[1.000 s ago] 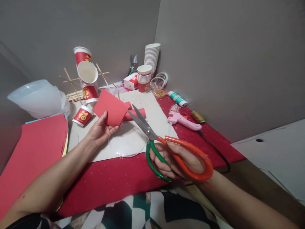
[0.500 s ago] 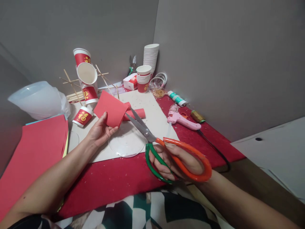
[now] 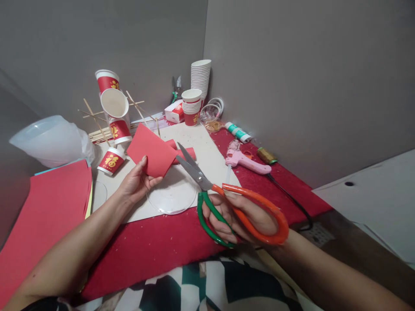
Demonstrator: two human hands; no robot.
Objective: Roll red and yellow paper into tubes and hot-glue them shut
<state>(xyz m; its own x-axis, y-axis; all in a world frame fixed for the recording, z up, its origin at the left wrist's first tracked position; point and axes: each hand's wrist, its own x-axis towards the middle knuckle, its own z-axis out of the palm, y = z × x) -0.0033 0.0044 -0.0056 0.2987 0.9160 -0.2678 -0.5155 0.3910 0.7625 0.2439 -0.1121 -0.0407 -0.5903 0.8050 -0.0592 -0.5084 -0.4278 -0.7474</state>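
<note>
My left hand pinches the near corner of a red paper sheet and holds it tilted above the white board. My right hand grips large scissors with one orange and one green handle loop. The blades are open and point at the right edge of the red paper, where a curled strip hangs off. A clear plastic disc lies on the board under the paper and blades.
Red paper cups on wooden sticks stand at the back left, with stacked cups in the corner. A pink glue gun with a black cord lies right of the board. Red sheets and a plastic bag lie left.
The scissor blades closed in on the paper's right edge, then drew back slightly. The view drifted a little to the right. Both hands keep their grips.
</note>
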